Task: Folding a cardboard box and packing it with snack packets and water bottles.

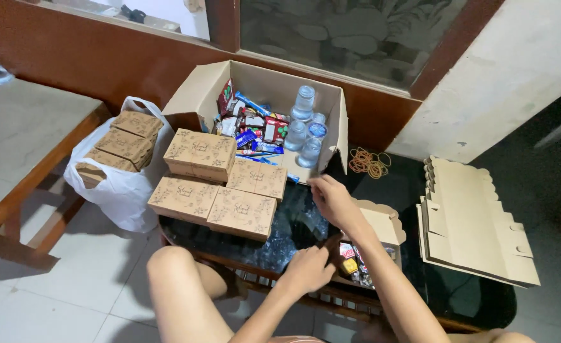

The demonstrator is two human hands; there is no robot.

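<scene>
Open snack box (382,235) sits on the worktop (293,228) right of the closed boxes (220,184), left hand (306,270) fingers curled on its near edge, right hand (332,198) fingers loosely apart above; light, flimsy card, best gripped by the side walls.

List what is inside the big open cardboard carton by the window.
The carton holds sealed clear water cups on one side and a heap of coloured snack packets on the other. Whatever lies beneath the packets, and the carton's floor, is covered.
</scene>
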